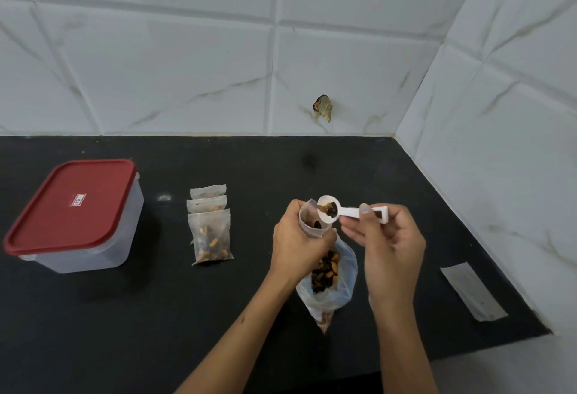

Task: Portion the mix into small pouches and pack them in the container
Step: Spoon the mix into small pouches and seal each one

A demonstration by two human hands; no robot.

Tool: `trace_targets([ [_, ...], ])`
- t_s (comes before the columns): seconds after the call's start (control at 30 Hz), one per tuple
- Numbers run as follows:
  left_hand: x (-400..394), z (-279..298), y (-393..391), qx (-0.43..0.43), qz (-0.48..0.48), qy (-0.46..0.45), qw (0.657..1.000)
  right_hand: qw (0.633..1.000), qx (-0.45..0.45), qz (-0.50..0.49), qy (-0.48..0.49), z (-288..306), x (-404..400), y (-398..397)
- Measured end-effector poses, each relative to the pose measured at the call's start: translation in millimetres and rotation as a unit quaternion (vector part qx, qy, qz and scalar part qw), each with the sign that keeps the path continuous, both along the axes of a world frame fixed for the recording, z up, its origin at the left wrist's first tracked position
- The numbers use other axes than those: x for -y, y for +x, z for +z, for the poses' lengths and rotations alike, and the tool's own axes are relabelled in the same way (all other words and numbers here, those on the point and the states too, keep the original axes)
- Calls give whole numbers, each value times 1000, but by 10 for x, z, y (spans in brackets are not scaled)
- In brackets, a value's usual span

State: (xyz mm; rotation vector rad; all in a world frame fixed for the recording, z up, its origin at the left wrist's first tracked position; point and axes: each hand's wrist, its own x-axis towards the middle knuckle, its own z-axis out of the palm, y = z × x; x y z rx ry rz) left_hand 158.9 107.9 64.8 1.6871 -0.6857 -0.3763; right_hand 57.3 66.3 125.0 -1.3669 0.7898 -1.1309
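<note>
My left hand point(296, 243) grips a small clear pouch point(309, 222) upright with its mouth open. My right hand point(384, 237) pinches the handle of a white measuring scoop point(346, 211), whose bowl holds a few dark pieces of mix and is tipped over the pouch mouth. Below my hands a larger clear bag of nut and raisin mix point(327, 275) lies open on the black counter. Three filled pouches point(210, 225) lie in an overlapping row to the left. A clear container with its red lid point(71, 203) closed stands at the far left.
A flat empty pouch point(474, 292) lies at the counter's right edge by the tiled side wall. White marble tiles form the back wall, with a small crumpled scrap point(323, 108) stuck to it. The black counter point(125, 315) stretches across the front left.
</note>
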Motion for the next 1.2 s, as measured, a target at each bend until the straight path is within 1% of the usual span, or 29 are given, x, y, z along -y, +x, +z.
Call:
trace_targets([
  [0.07,4,-10,4,9,2,0,1000,994,56,-16,97,33,29,-8],
  [0.17,-11,-49,31,10,7,-7,1000,960,118,-16,252,15,147,-68],
  [0.23,-41,-86,71,4,13,-1,1000,947,119,-21,298,-81,235,-109],
  [0.27,-62,-103,93,-3,18,3,1000,950,97,-25,297,-160,272,-122],
  [0.33,-111,-138,128,-20,31,13,999,968,0,-31,248,-362,325,-151],
  [0.4,-165,-171,154,-33,39,32,998,981,-120,-17,152,-553,324,-176],
  [0.43,-189,-194,163,-39,37,46,997,980,-177,-3,94,-619,307,-186],
  [0.47,-208,-218,172,-45,33,60,997,973,-229,13,31,-664,290,-185],
  [0.53,-232,-272,181,-54,27,84,995,944,-315,41,-87,-726,258,-156],
  [0.6,-238,-338,183,-67,21,107,992,911,-371,55,-171,-784,236,-106],
  [0.63,-238,-375,184,-79,17,116,990,899,-387,59,-199,-827,228,-81],
  [0.7,-239,-430,176,-125,10,120,985,885,-405,70,-219,-908,204,-44],
  [0.77,-240,-471,175,-172,-1,114,978,881,-414,82,-215,-959,189,-39],
  [0.87,-232,-510,179,-210,-15,105,972,878,-424,106,-197,-938,183,-52],
  [0.97,-222,-540,183,-237,-25,96,967,887,-404,135,-177,-869,177,-77],
  [1.1,-241,-537,178,-252,-37,81,964,911,-363,105,-167,-794,221,-92],
  [1.2,-260,-525,176,-258,-34,76,963,906,-376,100,-166,-834,230,-27],
])
